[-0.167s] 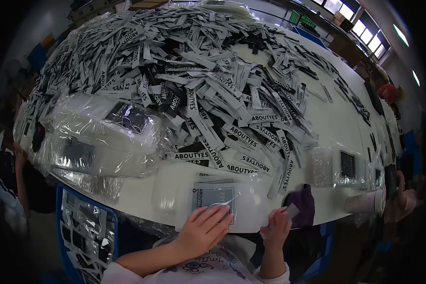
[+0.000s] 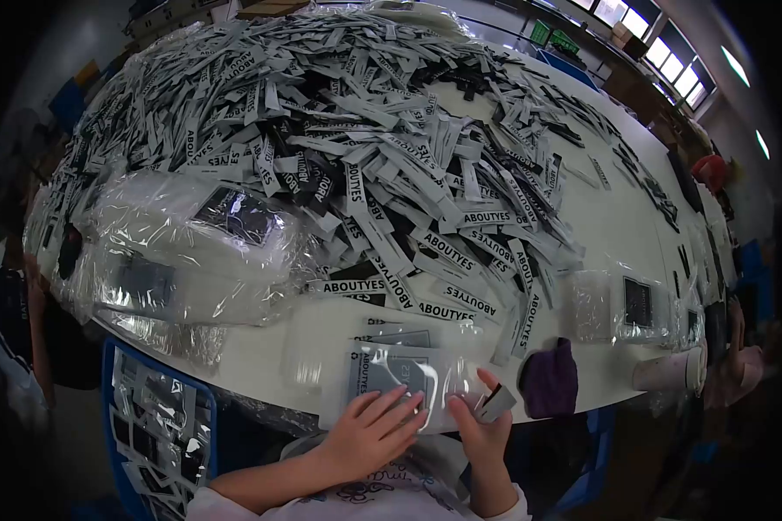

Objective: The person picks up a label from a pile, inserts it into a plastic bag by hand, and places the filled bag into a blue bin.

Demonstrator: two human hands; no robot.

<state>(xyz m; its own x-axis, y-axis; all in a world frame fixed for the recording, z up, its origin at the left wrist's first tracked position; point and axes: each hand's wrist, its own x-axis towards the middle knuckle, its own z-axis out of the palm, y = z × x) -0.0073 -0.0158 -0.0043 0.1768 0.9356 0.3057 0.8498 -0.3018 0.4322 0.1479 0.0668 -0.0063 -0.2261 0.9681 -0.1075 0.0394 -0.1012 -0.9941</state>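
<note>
My left hand (image 2: 374,434) lies flat on a clear plastic bag (image 2: 447,365) at the table's front edge, its fingers slightly apart. Through the bag shows a grey panel printed ABOUTYES (image 2: 375,373). At the bag's right side, my right hand (image 2: 482,430) touches the film with its thumb. Between its fingers is a small grey rectangular piece (image 2: 498,403), whose exact kind I cannot make out. More bags with grey prints (image 2: 400,337) lie just beneath and beyond this one.
A large heap of grey and black ABOUTYES strips (image 2: 356,174) covers the far table. Wrapped clear bags (image 2: 191,252) lie left; another stack (image 2: 621,308) lies right, near a purple cloth (image 2: 550,379) and a cup (image 2: 665,372). A blue crate (image 2: 109,417) stands below left. People sit at both sides.
My right hand has moved left, from near the purple cloth onto the bag's right side, carrying the small grey piece. My left hand has shifted slightly, still on the bag.
</note>
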